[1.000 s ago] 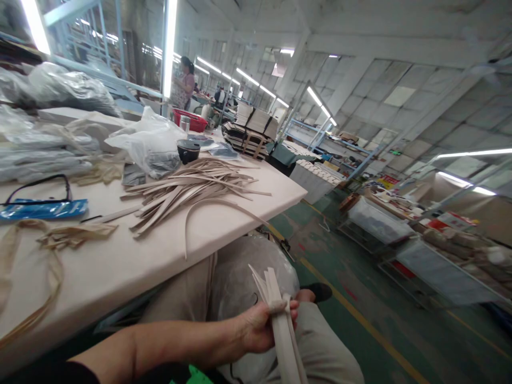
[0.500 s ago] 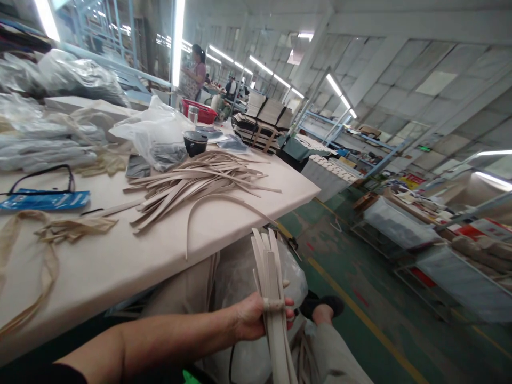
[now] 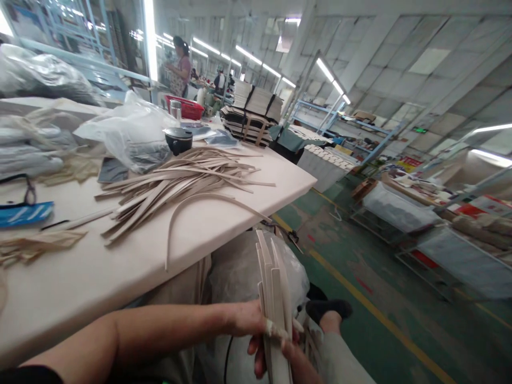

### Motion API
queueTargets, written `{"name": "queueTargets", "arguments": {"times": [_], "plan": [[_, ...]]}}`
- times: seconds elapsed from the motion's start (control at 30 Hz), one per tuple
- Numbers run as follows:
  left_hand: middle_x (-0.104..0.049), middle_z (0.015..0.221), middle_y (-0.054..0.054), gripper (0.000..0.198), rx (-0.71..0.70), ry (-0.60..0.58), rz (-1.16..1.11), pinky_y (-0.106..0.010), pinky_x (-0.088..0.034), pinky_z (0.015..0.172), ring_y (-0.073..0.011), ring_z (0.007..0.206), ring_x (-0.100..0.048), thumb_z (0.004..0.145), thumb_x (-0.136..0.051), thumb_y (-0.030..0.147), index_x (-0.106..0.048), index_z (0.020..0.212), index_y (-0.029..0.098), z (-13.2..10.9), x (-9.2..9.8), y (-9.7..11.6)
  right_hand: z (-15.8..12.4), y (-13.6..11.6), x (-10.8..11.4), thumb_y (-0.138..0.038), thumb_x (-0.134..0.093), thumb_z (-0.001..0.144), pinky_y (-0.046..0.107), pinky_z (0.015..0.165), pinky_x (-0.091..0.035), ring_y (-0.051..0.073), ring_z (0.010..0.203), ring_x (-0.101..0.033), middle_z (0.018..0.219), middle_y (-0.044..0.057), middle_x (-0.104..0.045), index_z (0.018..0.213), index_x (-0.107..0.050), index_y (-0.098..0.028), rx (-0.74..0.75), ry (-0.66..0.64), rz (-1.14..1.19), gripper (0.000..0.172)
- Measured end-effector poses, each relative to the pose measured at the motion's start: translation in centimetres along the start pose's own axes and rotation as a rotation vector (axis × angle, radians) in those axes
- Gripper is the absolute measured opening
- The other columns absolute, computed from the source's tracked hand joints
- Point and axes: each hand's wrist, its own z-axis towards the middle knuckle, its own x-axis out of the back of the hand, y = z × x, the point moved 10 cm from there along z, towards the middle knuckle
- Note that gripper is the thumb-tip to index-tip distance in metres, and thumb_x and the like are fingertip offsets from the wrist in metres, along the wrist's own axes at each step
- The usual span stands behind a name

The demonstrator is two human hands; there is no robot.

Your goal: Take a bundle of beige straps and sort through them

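My left hand reaches in from the lower left and is closed round a bundle of flat beige strips. The bundle stands upright below the table's edge. One finger of this hand has white tape on it. My right hand shows partly at the bottom edge. Its fingers wrap the lower part of the same bundle. A loose pile of similar beige strips lies on the pale table, above and to the left of both hands. One curved strip hangs over the table's edge.
On the table are a clear plastic bag, a black bowl, a blue packet and grey bundles. A filled plastic sack stands under the table. A person stands far behind. Carts line the green floor on the right.
The view has shifted right and the bundle has stayed upright. My right hand has come up from the bottom edge and taken hold of the bundle below my left hand.
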Motion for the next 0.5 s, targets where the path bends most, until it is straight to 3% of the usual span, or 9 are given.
{"name": "queueTargets", "arguments": {"times": [0.1,0.2,0.27,0.37,0.5], "plan": [[-0.068,0.074,-0.005,0.064,0.011,-0.017,0.100,-0.023,-0.043,0.048,-0.0154,0.053,-0.062,0.069,-0.075,0.050,-0.061,0.120,0.014,0.4,1.1,0.2,1.2,0.7,0.7,-0.073,-0.064,0.064,0.022,0.044,-0.032,0.012,0.044,-0.047,0.051,0.003,-0.052,0.071,-0.062,-0.014,-0.056,-0.021,-0.077,0.060],[-0.069,0.095,-0.007,0.070,-0.122,0.071,0.009,-0.027,-0.050,0.072,-0.0180,0.080,-0.066,0.060,-0.081,0.051,-0.062,0.117,0.016,0.9,2.9,0.8,1.8,2.0,1.3,-0.066,-0.066,0.070,0.019,0.043,-0.030,0.008,0.041,-0.041,0.046,-0.002,-0.043,0.063,-0.056,-0.014,-0.133,0.018,-0.106,0.053],[-0.068,0.100,-0.010,0.069,-0.148,0.098,-0.089,-0.032,-0.049,0.083,-0.0208,0.089,-0.065,0.063,-0.077,0.056,-0.062,0.115,0.014,1.1,3.8,0.2,1.9,2.6,1.9,-0.070,-0.062,0.072,0.018,0.042,-0.029,0.007,0.040,-0.040,0.044,-0.003,-0.041,0.063,-0.054,-0.015,-0.144,0.082,-0.086,0.056],[-0.069,0.093,-0.014,0.068,-0.123,0.184,-0.155,-0.037,-0.048,0.086,-0.0236,0.088,-0.065,0.068,-0.066,0.067,-0.065,0.104,0.009,1.2,5.3,-1.5,1.9,3.8,2.8,-0.077,-0.058,0.070,0.018,0.041,-0.027,0.007,0.039,-0.039,0.045,-0.001,-0.047,0.069,-0.060,-0.014,-0.160,0.170,-0.103,0.063],[-0.069,0.082,-0.012,0.071,-0.031,0.225,-0.083,-0.033,-0.050,0.077,-0.0227,0.079,-0.064,0.067,-0.058,0.076,-0.069,0.090,0.009,1.0,6.0,-3.7,1.1,6.2,3.5,-0.080,-0.058,0.067,0.018,0.042,-0.029,0.008,0.040,-0.042,0.051,0.004,-0.057,0.078,-0.067,-0.010,-0.230,0.237,-0.056,0.071]]}}
